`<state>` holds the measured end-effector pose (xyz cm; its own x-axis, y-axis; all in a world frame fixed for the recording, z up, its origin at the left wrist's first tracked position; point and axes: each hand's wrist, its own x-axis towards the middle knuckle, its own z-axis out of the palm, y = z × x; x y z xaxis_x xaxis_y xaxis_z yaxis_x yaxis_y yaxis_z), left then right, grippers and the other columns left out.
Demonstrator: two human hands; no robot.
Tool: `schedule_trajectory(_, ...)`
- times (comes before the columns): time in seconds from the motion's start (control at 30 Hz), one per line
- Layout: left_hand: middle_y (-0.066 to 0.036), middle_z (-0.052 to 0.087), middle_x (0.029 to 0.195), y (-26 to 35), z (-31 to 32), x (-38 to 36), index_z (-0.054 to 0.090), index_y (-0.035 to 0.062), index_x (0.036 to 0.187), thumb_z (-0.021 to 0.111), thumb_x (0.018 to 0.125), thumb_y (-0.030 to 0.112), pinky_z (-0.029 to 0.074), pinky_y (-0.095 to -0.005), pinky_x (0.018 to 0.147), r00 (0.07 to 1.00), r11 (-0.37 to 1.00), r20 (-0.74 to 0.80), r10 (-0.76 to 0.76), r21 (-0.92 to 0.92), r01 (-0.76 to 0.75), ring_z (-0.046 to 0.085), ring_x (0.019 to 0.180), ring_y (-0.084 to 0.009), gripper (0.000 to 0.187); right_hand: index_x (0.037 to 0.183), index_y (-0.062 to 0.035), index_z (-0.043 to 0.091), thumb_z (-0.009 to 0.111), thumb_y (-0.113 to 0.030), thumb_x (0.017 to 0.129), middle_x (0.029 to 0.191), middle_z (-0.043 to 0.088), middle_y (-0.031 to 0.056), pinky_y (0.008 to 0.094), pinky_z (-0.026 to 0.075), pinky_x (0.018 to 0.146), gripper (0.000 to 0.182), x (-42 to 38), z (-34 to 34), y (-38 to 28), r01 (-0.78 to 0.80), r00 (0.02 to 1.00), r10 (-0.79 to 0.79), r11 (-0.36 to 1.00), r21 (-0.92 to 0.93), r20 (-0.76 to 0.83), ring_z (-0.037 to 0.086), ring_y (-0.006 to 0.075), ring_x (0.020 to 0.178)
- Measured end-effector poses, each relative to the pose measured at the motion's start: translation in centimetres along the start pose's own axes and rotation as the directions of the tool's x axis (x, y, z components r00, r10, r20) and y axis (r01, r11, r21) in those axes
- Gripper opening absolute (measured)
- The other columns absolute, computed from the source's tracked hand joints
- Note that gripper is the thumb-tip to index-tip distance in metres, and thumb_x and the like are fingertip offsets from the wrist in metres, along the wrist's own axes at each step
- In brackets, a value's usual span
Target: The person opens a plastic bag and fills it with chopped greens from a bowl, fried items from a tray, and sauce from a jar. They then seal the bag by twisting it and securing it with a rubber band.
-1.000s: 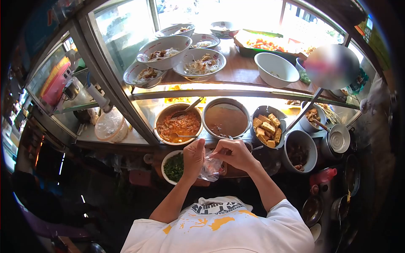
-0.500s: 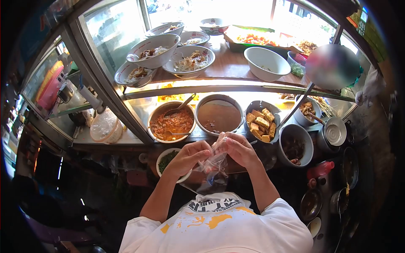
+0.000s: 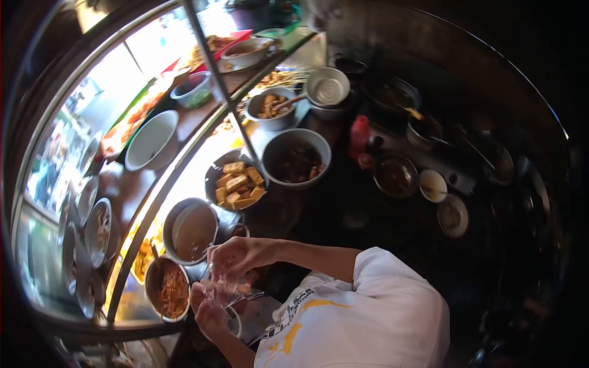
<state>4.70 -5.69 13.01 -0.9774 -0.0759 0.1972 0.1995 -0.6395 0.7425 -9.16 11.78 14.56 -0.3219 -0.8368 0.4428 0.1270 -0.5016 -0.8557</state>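
Observation:
My left hand (image 3: 210, 311) and my right hand (image 3: 236, 256) are close together, both pinching a clear plastic bag (image 3: 230, 292). The bag hangs between them, crumpled, with something reddish around it that I cannot make out. Right beside my left hand is a pot of red sauce (image 3: 175, 293) with a spoon in it. A pot of brown liquid (image 3: 195, 234) lies just beyond my right hand. Further along the counter sits a bowl of fried tofu pieces (image 3: 239, 184). Part of a white bowl (image 3: 234, 322) shows behind my left hand.
A pot of dark food (image 3: 296, 156) and a bowl with a wooden spoon (image 3: 270, 107) stand further along. An empty white bowl (image 3: 152, 141) and several filled bowls are on the upper shelf. A red bottle (image 3: 359, 136) and a pan (image 3: 394, 174) are to the right.
The view has swung to the right and tilted, so the counter now runs diagonally. My hands appear lower and further left, still holding the plastic bag.

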Motion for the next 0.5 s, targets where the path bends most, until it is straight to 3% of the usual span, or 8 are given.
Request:
schedule_trajectory(0.1,-0.007,0.05,0.082,-1.7,0.6,1.1,0.047,0.0004,0.098,0.068,0.077,0.005,0.045,-0.0248,0.067,0.994,0.992,-0.029,-0.103,0.065,0.104,0.053,0.074,-0.0152,0.03,0.088,-0.0015,0.065,0.074,-0.009,0.081,0.091,0.058,0.0032,0.0274,0.046,0.078,0.014,-3.4,0.2,-0.4,0.028,0.964,-0.023,1.0,0.013,-0.265,0.056,0.0108,0.087)
schedule_trajectory(0.13,-0.006,0.051,0.081,-2.4,1.4,1.8,0.046,0.0006,0.098,0.069,0.076,0.002,0.045,-0.0247,0.068,0.991,0.988,-0.025,-0.128,0.088,0.13,0.053,0.073,-0.0144,0.032,0.081,-0.0032,0.062,0.073,-0.006,0.081,0.085,0.059,0.0017,0.0266,0.046,0.069,0.011,-4.3,0.5,-0.7,0.111,0.922,-0.124,0.992,-0.055,-0.367,0.056,0.0097,0.078)
schedule_trajectory(0.23,-0.005,0.051,0.08,-4.1,6.4,3.6,0.046,0.0015,0.097,0.071,0.074,-0.004,0.044,-0.0244,0.069,0.982,0.969,0.039,-0.184,0.174,0.174,0.052,0.074,-0.012,0.034,0.081,-0.0037,0.062,0.074,-0.004,0.078,0.085,0.059,0.0001,0.0255,0.045,0.063,0.013,-7.4,0.3,-1.8,0.233,0.73,-0.429,0.888,-0.396,-0.532,0.054,0.0071,0.072)
schedule_trajectory(0.27,-0.002,0.049,0.079,-4.6,7.0,4.3,0.047,0.0034,0.088,0.071,0.076,-0.003,0.041,-0.022,0.069,0.969,0.957,0.146,-0.199,0.24,0.161,0.049,0.074,-0.0089,0.027,0.081,-0.0061,0.062,0.073,-0.002,0.075,0.081,0.056,-0.0001,0.0269,0.045,0.058,0.014,-9.1,1.2,-3.4,0.081,0.672,-0.54,0.735,-0.674,-0.508,0.055,0.0087,0.07)
schedule_trajectory(0.37,0.001,0.045,0.077,-7.9,5.0,7.0,0.046,0.0047,0.079,0.069,0.076,-0.003,0.037,-0.0197,0.068,0.966,0.824,0.258,-0.024,0.553,-0.127,0.044,0.071,-0.0074,0.025,0.08,-0.0075,0.061,0.072,-0.001,0.074,0.077,0.052,0.0021,0.028,0.046,0.056,0.015,-11.9,3.1,-3.8,-0.245,0.557,-0.716,0.342,-0.907,-0.42,0.056,0.0134,0.071)
schedule_trajectory(0.4,0.003,0.04,0.073,-8.7,5.1,8.0,0.04,0.0068,0.071,0.067,0.075,-0.004,0.033,-0.0189,0.066,0.921,0.753,0.369,0.126,0.569,-0.331,0.038,0.066,-0.0071,0.03,0.083,-0.0094,0.061,0.071,0.001,0.074,0.076,0.049,0.0031,0.0289,0.046,0.054,0.017,-12.5,3.7,-3.8,-0.266,0.569,-0.748,0.227,-0.937,-0.342,0.056,0.0183,0.072)
schedule_trajectory(0.5,0.004,0.035,0.068,-9.5,8.6,8.6,0.033,0.0083,0.068,0.062,0.073,-0.008,0.034,-0.0195,0.065,0.894,0.541,0.198,0.402,0.736,-0.406,0.036,0.064,-0.0072,0.033,0.097,-0.011,0.065,0.072,-0.002,0.077,0.083,0.053,0.002,0.0283,0.048,0.062,0.023,-13.1,5.5,-5.2,-0.239,0.658,-0.638,0.326,-0.915,-0.399,0.057,0.0156,0.076)
